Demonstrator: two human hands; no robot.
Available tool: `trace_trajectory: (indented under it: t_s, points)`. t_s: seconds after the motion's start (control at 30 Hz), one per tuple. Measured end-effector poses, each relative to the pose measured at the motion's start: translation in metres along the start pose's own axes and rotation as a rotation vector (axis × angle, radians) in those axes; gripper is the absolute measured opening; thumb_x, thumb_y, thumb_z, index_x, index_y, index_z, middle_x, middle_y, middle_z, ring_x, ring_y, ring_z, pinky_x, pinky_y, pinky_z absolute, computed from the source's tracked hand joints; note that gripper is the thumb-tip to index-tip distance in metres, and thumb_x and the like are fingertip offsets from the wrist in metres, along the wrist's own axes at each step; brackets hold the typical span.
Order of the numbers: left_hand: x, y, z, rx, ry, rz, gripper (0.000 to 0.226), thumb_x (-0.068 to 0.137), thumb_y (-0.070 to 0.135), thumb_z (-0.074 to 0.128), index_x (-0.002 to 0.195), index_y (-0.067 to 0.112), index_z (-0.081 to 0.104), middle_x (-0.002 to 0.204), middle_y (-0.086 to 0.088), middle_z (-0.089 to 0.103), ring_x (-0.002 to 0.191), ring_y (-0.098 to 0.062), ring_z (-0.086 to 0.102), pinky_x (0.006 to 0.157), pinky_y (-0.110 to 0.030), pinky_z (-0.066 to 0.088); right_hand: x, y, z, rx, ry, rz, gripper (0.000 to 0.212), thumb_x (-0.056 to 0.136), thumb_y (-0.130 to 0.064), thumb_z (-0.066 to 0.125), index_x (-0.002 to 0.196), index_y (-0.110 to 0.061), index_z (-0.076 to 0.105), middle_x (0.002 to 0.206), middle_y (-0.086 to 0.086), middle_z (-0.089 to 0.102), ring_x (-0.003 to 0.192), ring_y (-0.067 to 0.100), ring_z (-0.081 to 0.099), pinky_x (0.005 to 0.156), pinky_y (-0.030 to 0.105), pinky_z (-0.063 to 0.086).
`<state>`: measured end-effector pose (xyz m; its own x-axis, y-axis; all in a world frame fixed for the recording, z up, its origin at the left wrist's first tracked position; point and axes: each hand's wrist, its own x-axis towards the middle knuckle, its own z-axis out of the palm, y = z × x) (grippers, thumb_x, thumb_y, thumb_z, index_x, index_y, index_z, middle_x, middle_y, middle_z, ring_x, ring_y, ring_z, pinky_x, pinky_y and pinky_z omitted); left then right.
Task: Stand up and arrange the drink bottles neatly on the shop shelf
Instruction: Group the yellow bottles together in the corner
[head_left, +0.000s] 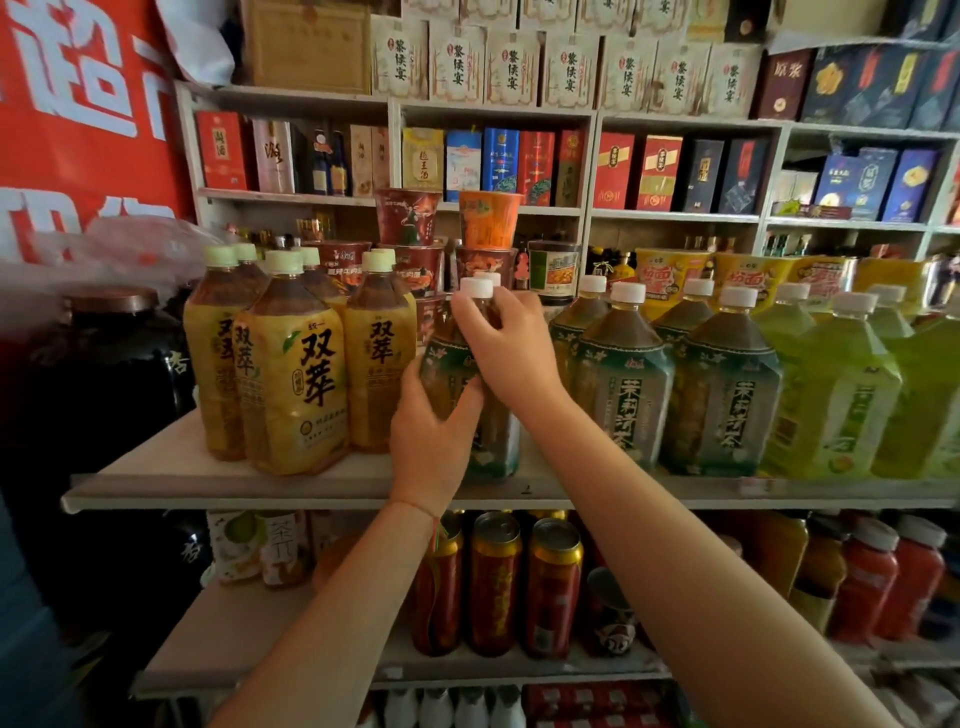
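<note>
Both hands are on one tea bottle (488, 415) with a white cap and a green-and-white label, which stands upright near the front of the shelf (218, 478), in the gap between the yellow-labelled bottles (291, 374) on the left and the row of matching green-label bottles (623, 379) on the right. The left hand (434, 431) wraps the bottle's lower body from the left — fingers curled around the label, thumb toward the front. The right hand (506, 343) comes over from the right and holds the shoulder and neck, its fingers bent around the top just below the cap; a second white cap shows just behind it, so another bottle stands directly behind the held one.

The held bottle's base sits close to the shelf's front lip, slightly back from the edge. To its left a narrow strip of bare shelf separates it from the nearest yellow-labelled bottle; to its right it stands just beside the first green-label bottle, and whether the two touch cannot be told because the right forearm covers that side. Further right stand bright green bottles (836, 395), packed side by side up to the frame edge. The widest open room is the shelf's left front corner, in front of the yellow group. Behind the bottles, stacked noodle cups (410, 218) close off the back. On the shelf below stand red and gold cans (496, 582) — directly under the hands.
</note>
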<state>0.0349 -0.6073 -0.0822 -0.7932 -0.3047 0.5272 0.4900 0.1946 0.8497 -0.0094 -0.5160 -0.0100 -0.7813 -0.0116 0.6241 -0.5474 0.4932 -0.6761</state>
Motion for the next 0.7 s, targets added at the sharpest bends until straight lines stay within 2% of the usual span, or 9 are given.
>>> trace_trajectory:
  t_s: [0.07, 0.13, 0.2, 0.27, 0.37, 0.47, 0.57, 0.63, 0.7]
  points:
    - [0.001, 0.007, 0.006, -0.038, -0.052, -0.075, 0.03, 0.094, 0.035, 0.064, 0.119, 0.041, 0.049, 0.103, 0.027, 0.059, 0.087, 0.021, 0.053, 0.072, -0.006, 0.04, -0.002, 0.001, -0.005, -0.015, 0.03, 0.004, 0.028, 0.091, -0.051, 0.054, 0.101, -0.025, 0.062, 0.113, -0.002, 0.053, 0.094, 0.011, 0.053, 0.074, 0.026, 0.044]
    - [0.004, 0.013, 0.012, -0.078, -0.096, -0.131, 0.021, 0.097, 0.034, 0.061, 0.11, 0.047, 0.052, 0.1, 0.031, 0.057, 0.082, 0.023, 0.052, 0.07, -0.007, 0.038, -0.002, 0.003, -0.011, -0.034, 0.06, 0.007, 0.024, 0.091, -0.046, 0.054, 0.094, -0.024, 0.06, 0.101, -0.002, 0.057, 0.085, 0.01, 0.054, 0.066, 0.026, 0.041]
    - [0.005, 0.015, 0.018, -0.1, -0.13, -0.143, 0.022, 0.099, 0.03, 0.059, 0.098, 0.051, 0.051, 0.096, 0.033, 0.056, 0.075, 0.028, 0.052, 0.069, -0.009, 0.038, -0.003, 0.004, -0.014, -0.056, 0.091, 0.0, 0.024, 0.092, -0.045, 0.053, 0.092, -0.021, 0.058, 0.092, -0.002, 0.058, 0.081, 0.013, 0.055, 0.066, 0.031, 0.044]
    - [0.005, 0.016, 0.022, -0.084, -0.12, -0.141, 0.024, 0.1, 0.03, 0.058, 0.098, 0.054, 0.05, 0.098, 0.034, 0.056, 0.076, 0.03, 0.051, 0.072, -0.011, 0.039, -0.004, 0.004, -0.016, -0.069, 0.114, -0.01, 0.024, 0.093, -0.044, 0.052, 0.094, -0.02, 0.057, 0.089, -0.003, 0.059, 0.081, 0.014, 0.057, 0.068, 0.034, 0.049]
    - [0.002, 0.014, 0.022, -0.06, -0.081, -0.148, 0.022, 0.1, 0.035, 0.056, 0.113, 0.053, 0.054, 0.104, 0.029, 0.061, 0.092, 0.015, 0.056, 0.078, -0.018, 0.042, -0.008, 0.004, -0.013, -0.105, 0.134, -0.053, 0.029, 0.096, -0.041, 0.052, 0.114, -0.019, 0.055, 0.102, -0.003, 0.061, 0.094, 0.018, 0.061, 0.074, 0.034, 0.053]
    - [-0.002, 0.011, 0.015, 0.008, -0.107, -0.138, 0.028, 0.101, 0.041, 0.052, 0.127, 0.035, 0.059, 0.107, 0.014, 0.066, 0.105, -0.008, 0.061, 0.082, -0.025, 0.048, -0.013, 0.004, -0.01, -0.212, 0.254, -0.242, 0.054, 0.095, -0.029, 0.054, 0.142, -0.006, 0.041, 0.133, 0.011, 0.055, 0.123, 0.025, 0.053, 0.099, 0.04, 0.05]
    - [-0.006, 0.01, -0.009, 0.298, 0.093, 0.145, 0.039, 0.1, 0.039, 0.051, 0.13, 0.017, 0.061, 0.133, 0.0, 0.06, 0.127, -0.014, 0.052, 0.107, -0.038, 0.045, -0.024, -0.003, -0.001, -0.276, 0.355, -0.456, 0.052, 0.091, -0.013, 0.055, 0.139, 0.002, 0.046, 0.143, 0.02, 0.048, 0.139, 0.034, 0.04, 0.117, 0.051, 0.032]
    - [-0.001, 0.01, -0.035, 0.53, 0.363, 0.391, 0.033, 0.093, 0.025, 0.058, 0.12, 0.007, 0.064, 0.135, -0.013, 0.054, 0.129, -0.025, 0.048, 0.113, -0.039, 0.038, -0.031, -0.012, 0.012, -0.272, 0.339, -0.601, 0.045, 0.089, -0.007, 0.055, 0.133, 0.004, 0.053, 0.143, 0.023, 0.049, 0.142, 0.036, 0.037, 0.121, 0.051, 0.025]
    - [0.011, 0.01, -0.061, 0.674, 0.569, 0.418, 0.046, 0.082, 0.021, 0.067, 0.123, 0.004, 0.058, 0.136, -0.021, 0.05, 0.129, -0.036, 0.045, 0.112, -0.043, 0.034, -0.037, -0.021, 0.029, -0.252, 0.262, -0.712, 0.039, 0.088, -0.006, 0.055, 0.126, 0.003, 0.058, 0.138, 0.022, 0.053, 0.137, 0.035, 0.042, 0.119, 0.048, 0.031]
